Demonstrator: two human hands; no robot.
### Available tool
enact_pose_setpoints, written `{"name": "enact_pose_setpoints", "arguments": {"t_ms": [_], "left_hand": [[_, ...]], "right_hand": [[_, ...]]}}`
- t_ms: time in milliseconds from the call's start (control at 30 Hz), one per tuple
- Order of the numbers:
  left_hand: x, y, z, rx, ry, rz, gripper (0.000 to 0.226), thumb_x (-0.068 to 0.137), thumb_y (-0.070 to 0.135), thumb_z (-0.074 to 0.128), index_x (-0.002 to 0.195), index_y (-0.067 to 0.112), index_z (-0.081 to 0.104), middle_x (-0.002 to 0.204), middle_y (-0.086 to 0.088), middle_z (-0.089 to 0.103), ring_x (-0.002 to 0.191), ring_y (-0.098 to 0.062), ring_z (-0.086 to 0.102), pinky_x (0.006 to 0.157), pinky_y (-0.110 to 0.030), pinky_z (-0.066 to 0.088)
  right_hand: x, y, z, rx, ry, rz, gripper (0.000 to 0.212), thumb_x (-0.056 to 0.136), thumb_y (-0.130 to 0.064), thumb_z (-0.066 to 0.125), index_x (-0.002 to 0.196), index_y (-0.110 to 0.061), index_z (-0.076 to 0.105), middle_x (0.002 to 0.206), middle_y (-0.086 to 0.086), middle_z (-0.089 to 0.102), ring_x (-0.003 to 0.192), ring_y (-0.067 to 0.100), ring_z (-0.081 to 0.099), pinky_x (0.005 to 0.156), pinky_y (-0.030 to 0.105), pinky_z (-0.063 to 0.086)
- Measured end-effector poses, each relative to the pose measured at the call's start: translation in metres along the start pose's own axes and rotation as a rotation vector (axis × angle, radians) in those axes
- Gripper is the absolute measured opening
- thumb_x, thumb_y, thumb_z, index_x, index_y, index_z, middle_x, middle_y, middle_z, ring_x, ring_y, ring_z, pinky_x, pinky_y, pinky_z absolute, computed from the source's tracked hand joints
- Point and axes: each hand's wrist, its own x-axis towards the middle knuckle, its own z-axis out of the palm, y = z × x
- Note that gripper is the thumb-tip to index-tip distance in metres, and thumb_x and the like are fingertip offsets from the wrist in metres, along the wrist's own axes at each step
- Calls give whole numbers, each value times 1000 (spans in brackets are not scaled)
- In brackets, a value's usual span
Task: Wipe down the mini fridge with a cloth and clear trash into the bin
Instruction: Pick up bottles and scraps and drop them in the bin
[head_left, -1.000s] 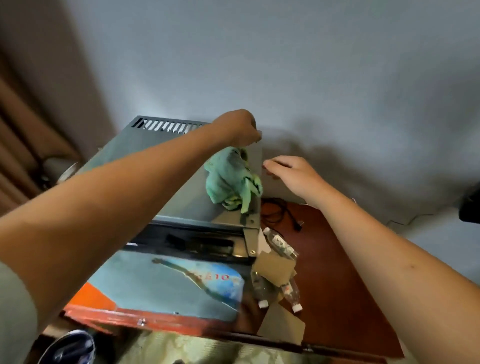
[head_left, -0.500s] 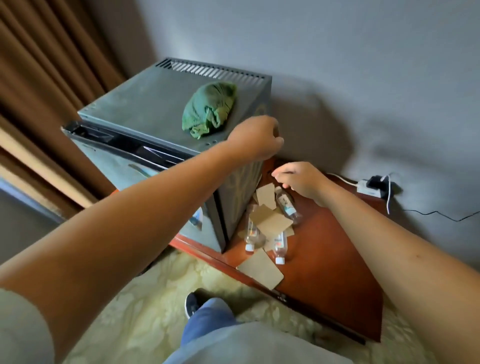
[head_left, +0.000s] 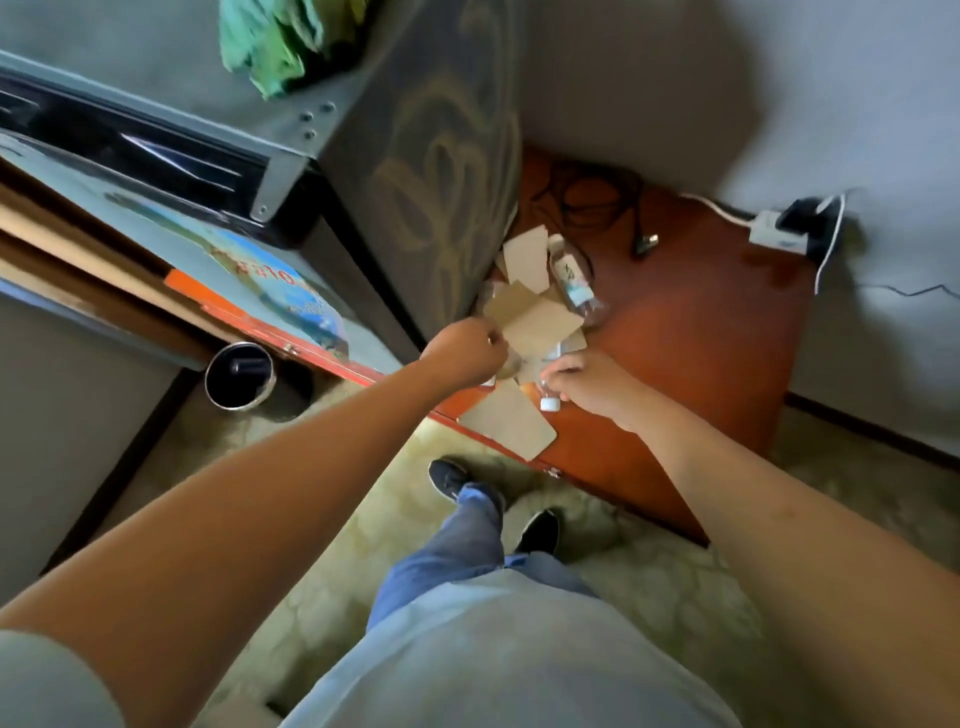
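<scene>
A grey wall and a pale patterned carpet frame the red-brown bench (head_left: 691, 332) I'm looking down on, with the mini fridge (head_left: 415, 171) standing on its left part. The green cloth (head_left: 270, 41) lies bunched on the fridge top at the upper left of the frame, in neither hand; I can't tell from here whether the wiping is finished. The trash looks untouched: cardboard pieces (head_left: 540, 322) and small plastic bottles (head_left: 569, 273) lie in a heap at the foot of the fridge's side, centre frame. The bin (head_left: 239, 374), a dark round tub on the floor at mid-left, sits well apart from the heap. My left hand (head_left: 465, 353) is curled at the left edge of the cardboard; whether it grips anything I cannot tell. My right hand (head_left: 592, 384) is curled over a white-capped bottle at the heap's near edge, fingers apparently closing on it. I judge the clearing is only starting.
</scene>
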Motion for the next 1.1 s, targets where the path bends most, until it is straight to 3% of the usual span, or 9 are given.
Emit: {"name": "enact_pose_setpoints", "arguments": {"t_ms": [167, 367, 500, 567, 667, 733, 833, 1000, 1100], "left_hand": [[14, -35, 52, -56, -104, -151, 13, 84, 40, 57, 93, 32, 59, 102, 6, 62, 89, -19, 61, 72, -27, 49], [29, -44, 84, -222, -103, -296, 17, 79, 36, 58, 96, 33, 56, 96, 6, 62, 80, -13, 61, 59, -22, 43], [42, -44, 94, -247, -110, -369, 29, 83, 31, 58, 109, 18, 57, 92, 4, 59, 81, -17, 61, 55, -24, 40], [49, -47, 100, -198, -104, -418, 48, 82, 32, 58, 126, 12, 52, 113, -5, 60, 99, -26, 61, 70, -31, 50], [50, -52, 112, -219, -62, -566, 73, 80, 41, 66, 139, 9, 38, 136, -10, 44, 122, -29, 49, 88, -37, 46], [48, -54, 121, -254, -12, -676, 88, 75, 49, 73, 141, 7, 32, 138, -11, 38, 127, -30, 43, 100, -39, 42], [41, -61, 135, -329, 59, -813, 99, 69, 53, 79, 139, 7, 28, 136, -10, 36, 128, -30, 40, 108, -38, 37], [33, -68, 154, -439, 112, -925, 92, 64, 49, 78, 132, 9, 32, 125, -9, 38, 117, -29, 45, 103, -44, 42], [35, -73, 163, -432, 118, -970, 93, 63, 51, 80, 131, 9, 32, 125, -9, 38, 116, -29, 45, 103, -43, 42]], "right_hand": [[15, 35, 31, 57, -47, 100, 28, 104, -20, 53, 125, -16, 71, 137, -2, 60, 123, 16, 56, 102, 29, 46], [35, 63, 58, 149, -22, 179, 27, 103, -18, 53, 125, -17, 69, 115, -8, 62, 107, 9, 56, 89, 24, 43], [62, 64, 60, 409, 89, 286, 28, 99, -23, 58, 123, -12, 69, 104, 0, 67, 93, 16, 62, 80, 31, 49], [76, 60, 57, 504, 198, 314, 25, 96, -27, 64, 116, -14, 70, 103, 1, 69, 91, 19, 65, 77, 31, 52], [96, 53, 50, 584, 279, 332, 25, 90, -30, 69, 100, -7, 71, 96, 10, 72, 87, 18, 69, 71, 29, 54], [109, 48, 46, 653, 368, 368, 30, 87, -33, 75, 93, -5, 68, 78, 8, 70, 61, 11, 69, 49, 19, 52], [129, 38, 39, 654, 488, 481, 53, 83, -45, 79, 111, -6, 55, 76, 1, 61, 34, 2, 56, 30, 13, 35], [158, 32, 35, 608, 570, 509, 78, 80, -48, 80, 135, -8, 42, 107, 2, 59, 66, 4, 55, 43, 16, 39], [168, 35, 32, 604, 597, 479, 74, 81, -32, 80, 139, -7, 42, 124, 7, 64, 94, 19, 68, 68, 24, 55]]}}
